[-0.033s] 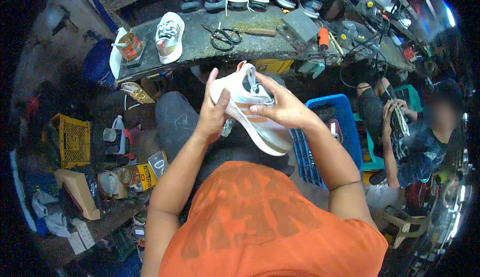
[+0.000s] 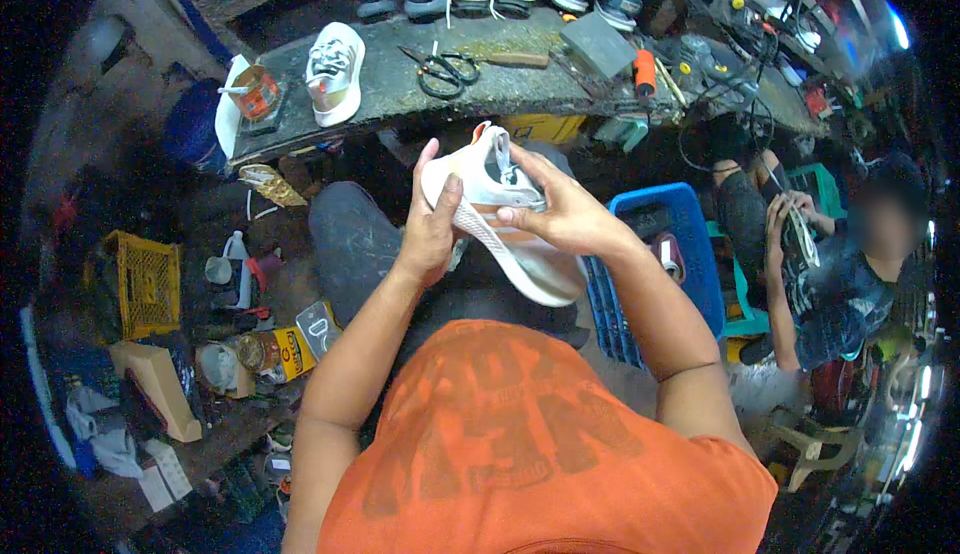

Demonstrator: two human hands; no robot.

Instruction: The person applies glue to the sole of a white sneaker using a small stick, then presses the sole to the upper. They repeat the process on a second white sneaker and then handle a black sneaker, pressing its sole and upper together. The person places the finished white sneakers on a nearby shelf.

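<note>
A white sneaker (image 2: 520, 264) with tan stripes hangs over my lap, tilted, its heel up and its toe toward me at lower right. My left hand (image 2: 435, 216) grips the heel end, thumb against the side of the sole. Around the collar and upper side, my right hand (image 2: 555, 212) is closed with its thumb on the stripes. The far side of the shoe is hidden. Beyond it, a similar white sneaker (image 2: 335, 74) stands on the workbench (image 2: 390, 69), beside black-handled scissors (image 2: 447, 74).
The bench also bears a tin can (image 2: 258, 96), a grey block (image 2: 598, 46), an orange-handled tool (image 2: 645, 74) and several shoes. At my right are a blue crate (image 2: 720, 284) and a seated co-worker (image 2: 835, 284) holding a shoe part. A yellow crate (image 2: 145, 284) stands left.
Both hands keep their hold on the sneaker, with barely any shift. The view has moved very slightly.
</note>
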